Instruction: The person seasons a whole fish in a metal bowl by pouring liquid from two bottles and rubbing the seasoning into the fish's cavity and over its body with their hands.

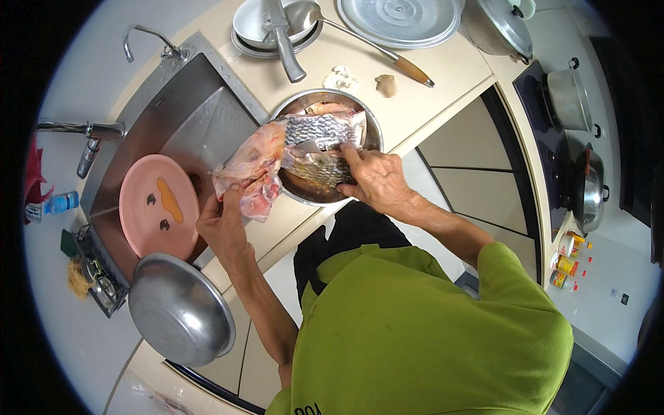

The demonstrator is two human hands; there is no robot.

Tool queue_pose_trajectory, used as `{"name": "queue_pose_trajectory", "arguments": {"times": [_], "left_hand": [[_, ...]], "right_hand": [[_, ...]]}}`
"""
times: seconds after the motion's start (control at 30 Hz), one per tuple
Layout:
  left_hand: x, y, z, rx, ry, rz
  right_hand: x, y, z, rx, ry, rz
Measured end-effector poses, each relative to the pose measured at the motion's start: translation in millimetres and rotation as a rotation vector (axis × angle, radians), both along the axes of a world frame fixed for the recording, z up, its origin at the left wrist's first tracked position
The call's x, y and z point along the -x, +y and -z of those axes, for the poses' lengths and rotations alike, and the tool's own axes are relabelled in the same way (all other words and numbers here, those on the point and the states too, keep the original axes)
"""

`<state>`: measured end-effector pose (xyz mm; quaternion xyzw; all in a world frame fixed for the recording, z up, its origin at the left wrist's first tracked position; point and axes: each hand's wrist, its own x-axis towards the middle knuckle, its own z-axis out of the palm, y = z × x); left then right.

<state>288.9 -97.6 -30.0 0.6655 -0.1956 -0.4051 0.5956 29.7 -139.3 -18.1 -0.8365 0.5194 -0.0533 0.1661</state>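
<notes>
Raw fish pieces lie in a round stainless steel bowl (375,120) near the counter's front edge. Between the thumb and fingers of my left hand (224,231) is the lower end of a pink, fleshy fish piece (259,155), which hangs over the bowl's left rim. My right hand (381,179) pinches the right end of a scaly fish piece (324,168) inside the bowl. Above that piece rests another section of grey-scaled fish (324,129). Whether these sections join under the pink flesh is hidden.
Left is a steel sink (207,119) holding a pink basin (140,207); an overturned metal bowl (181,311) sits beside it. Behind are a cleaver-like knife (286,52) across a white bowl (246,23), a wooden-handled ladle (358,36) and a lid (399,21). Pots (568,98) stand right.
</notes>
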Motion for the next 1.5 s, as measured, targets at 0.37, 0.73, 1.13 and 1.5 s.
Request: {"name": "queue_pose_trajectory", "arguments": {"times": [0.37,0.73,1.13,1.5], "left_hand": [[-4.3,0.3,5.7,-0.024,0.005,0.008],[-3.4,1.2,1.8,-0.025,-0.012,-0.003],[-13.4,8.8,0.5,0.029,0.03,-0.111],[-13.9,19.5,6.6,0.02,0.038,-0.158]], "right_hand": [[4.7,-1.0,11.9,-0.087,-0.087,0.089],[11.1,-8.5,18.9,0.095,-0.228,0.156],[-95.4,-51.7,5.9,0.222,0.078,-0.445],[-120.9,-40.3,-4.1,0.167,0.627,-0.791]]}}
